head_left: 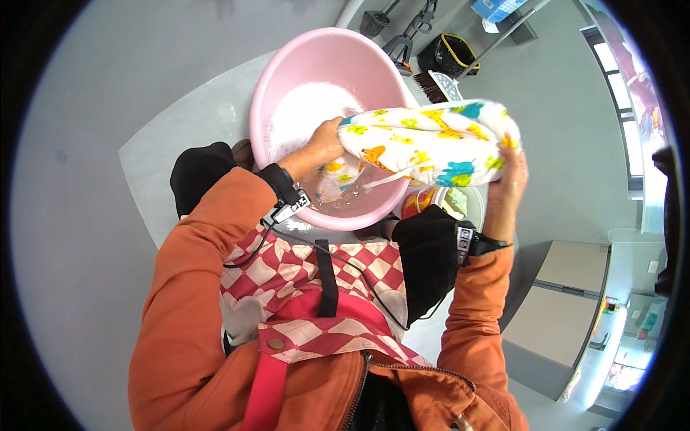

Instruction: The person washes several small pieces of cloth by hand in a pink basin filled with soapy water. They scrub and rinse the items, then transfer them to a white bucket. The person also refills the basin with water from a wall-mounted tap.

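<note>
A white cloth printed with yellow, green, orange and teal animal shapes is stretched between my hands in a thick, bunched roll. My left hand grips its left end above a large pink basin. Closed round the right end, past the basin's rim, is my right hand. Part of the cloth hangs down into the basin, with a thin white cord or strip trailing from it. White suds float on the water inside. The fingertips of both hands are partly hidden by the fabric.
A pale bucket and a red-and-yellow container stand right of the basin, near my knee. Farther back are a broom, a bin with a black liner and a dustpan-like tool. A fridge stands at the right.
</note>
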Tool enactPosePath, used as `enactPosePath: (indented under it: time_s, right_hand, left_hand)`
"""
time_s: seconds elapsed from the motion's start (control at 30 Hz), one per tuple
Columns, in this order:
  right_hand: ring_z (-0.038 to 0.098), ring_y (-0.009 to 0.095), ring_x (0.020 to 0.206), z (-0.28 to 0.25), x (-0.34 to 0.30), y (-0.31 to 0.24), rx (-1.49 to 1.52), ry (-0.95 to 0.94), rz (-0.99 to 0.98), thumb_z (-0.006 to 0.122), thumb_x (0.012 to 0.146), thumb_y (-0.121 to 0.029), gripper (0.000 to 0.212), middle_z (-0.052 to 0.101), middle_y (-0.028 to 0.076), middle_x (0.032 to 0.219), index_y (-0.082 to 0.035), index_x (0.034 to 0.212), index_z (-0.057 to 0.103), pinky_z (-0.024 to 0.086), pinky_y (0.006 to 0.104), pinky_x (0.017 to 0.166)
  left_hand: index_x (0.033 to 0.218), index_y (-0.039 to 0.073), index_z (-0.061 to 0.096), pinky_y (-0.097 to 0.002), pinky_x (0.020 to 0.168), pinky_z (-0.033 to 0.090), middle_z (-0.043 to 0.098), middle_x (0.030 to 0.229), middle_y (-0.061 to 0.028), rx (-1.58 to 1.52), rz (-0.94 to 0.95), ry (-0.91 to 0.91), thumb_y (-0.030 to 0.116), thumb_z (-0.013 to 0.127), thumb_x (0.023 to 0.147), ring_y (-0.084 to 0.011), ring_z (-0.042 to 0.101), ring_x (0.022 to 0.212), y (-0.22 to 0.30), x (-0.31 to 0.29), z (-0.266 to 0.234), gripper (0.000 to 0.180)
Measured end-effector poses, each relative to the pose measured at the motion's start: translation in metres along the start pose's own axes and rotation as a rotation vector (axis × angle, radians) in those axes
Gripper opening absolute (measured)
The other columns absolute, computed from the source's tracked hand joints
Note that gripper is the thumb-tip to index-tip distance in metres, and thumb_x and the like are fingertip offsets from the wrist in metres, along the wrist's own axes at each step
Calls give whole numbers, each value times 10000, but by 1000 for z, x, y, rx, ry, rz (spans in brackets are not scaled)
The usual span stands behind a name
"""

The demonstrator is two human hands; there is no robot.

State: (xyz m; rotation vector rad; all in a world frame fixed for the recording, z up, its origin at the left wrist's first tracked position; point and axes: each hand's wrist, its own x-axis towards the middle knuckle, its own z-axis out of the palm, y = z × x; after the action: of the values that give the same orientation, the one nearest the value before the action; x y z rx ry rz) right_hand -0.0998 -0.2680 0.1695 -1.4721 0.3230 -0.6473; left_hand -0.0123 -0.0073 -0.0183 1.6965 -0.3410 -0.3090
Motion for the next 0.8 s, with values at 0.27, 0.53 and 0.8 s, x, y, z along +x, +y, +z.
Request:
enactPosePath:
  time_s: [0.27, 0.53, 0.8]
  right_hand:
    - [604, 212, 839, -20, -17, 163, -941, -306, 250, 609, 817, -216, 437, 613, 153, 1006, 57, 1140, 498, 490, 302, 693]
    - [434, 470, 1150, 53, -79, 158, 478, -609, 1370, 457, 735, -742, 1029, 283, 284, 1362, -112, 1433, 38, 378, 633, 891]
    - [443, 282, 1206, 59, -91, 195, 1074, -333, 1122, 386, 881, -574, 607, 450, 118, 1315, -144, 1310, 400, 351, 465, 1013]
  left_hand:
    - [989, -10, 565, -334, 738, 484, 649, 895, -159, 9, -70, 227, 77, 652, 743, -266, 632, 833, 25, 0, -28, 275]
    - [916, -14, 504, -420, 755, 437, 538, 934, -207, 332, 421, 209, 36, 620, 689, -395, 529, 907, 38, -10, -16, 259]
    - [895, 25, 522, -387, 771, 413, 497, 872, -123, 556, 697, -144, 83, 601, 652, -305, 499, 877, 47, -32, 29, 262]
